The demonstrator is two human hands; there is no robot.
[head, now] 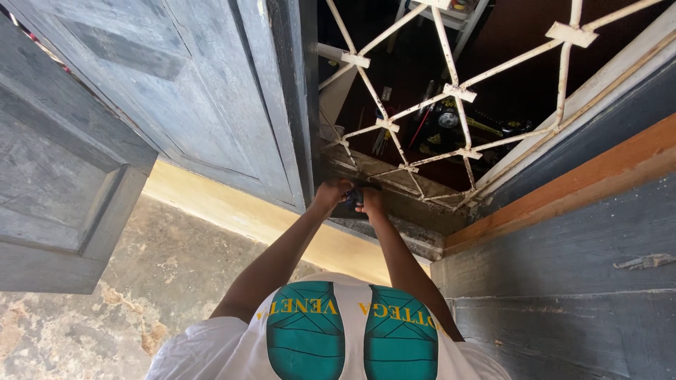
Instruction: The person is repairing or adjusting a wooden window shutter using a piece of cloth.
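1. Left hand (329, 194) and right hand (371, 202) are up together at the bottom corner of the white metal grille (451, 91). Both are curled in around a small dark object (354, 198) held between them. It looks like a padlock, but it is too small to say for sure.
2. Grip: fingers of both hands are bunched on the object, not spread. Exact finger placement is hidden.
3. Location: the object sits right at the base of the grille, just above the concrete step (394, 232), beside the edge of the grey wooden door (211, 98).
4. Handling, my judgement: if it is a padlock, it is compact, rigid and heavy for its size, with smooth metal that could slip. Best hold is the body in one hand while the other works the shackle or key. It is not fragile.
5. The grille is stiff bar stock in a diamond pattern with clamp plates at the joints. The paint is worn and it may be rough on the knuckles.
6. Containers: none near the hands. Through the grille the room is dark; a black sewing machine (465, 127) and white furniture legs (451, 21) are visible, and other contents are unclear.
7. Outward: a second grey door leaf (56, 176) stands open at left, with cracked concrete floor (105, 309) below and a grey wall with an orange band (563, 190) at right.
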